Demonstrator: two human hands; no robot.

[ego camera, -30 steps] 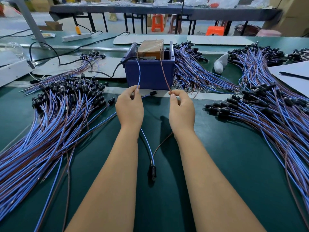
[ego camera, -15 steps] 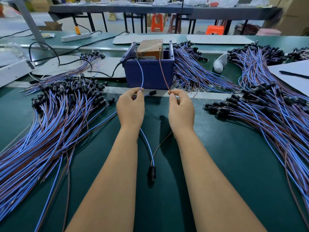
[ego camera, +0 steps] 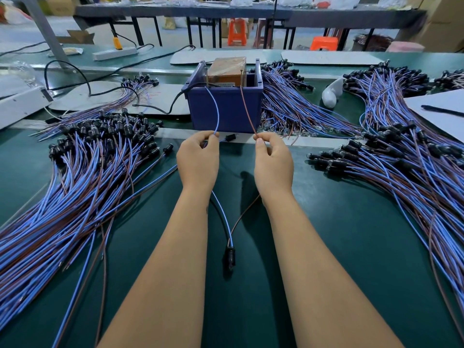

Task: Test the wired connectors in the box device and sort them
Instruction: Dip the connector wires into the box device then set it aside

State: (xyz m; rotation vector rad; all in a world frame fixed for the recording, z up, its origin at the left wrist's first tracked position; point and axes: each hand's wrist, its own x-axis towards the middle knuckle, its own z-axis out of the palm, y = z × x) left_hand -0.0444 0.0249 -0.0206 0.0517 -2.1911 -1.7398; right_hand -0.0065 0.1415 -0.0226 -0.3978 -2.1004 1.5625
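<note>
Testing one wired connector (ego camera: 230, 256) at the blue box device (ego camera: 226, 106) on a green bench (ego camera: 351, 247).

Left hand (ego camera: 198, 159) pinching the blue lead (ego camera: 216, 109), right hand (ego camera: 273, 160) pinching the brown lead (ego camera: 247, 109), both leads running up into the box; connector body lying on the bench between the forearms. Best done, by the look of it, holding both leads steady at the contacts, kept apart. Forearms extended forward and parallel, wrists level, fingertips just before the box. Heaps of wired connectors left (ego camera: 75, 177) and right (ego camera: 401, 167).
</note>
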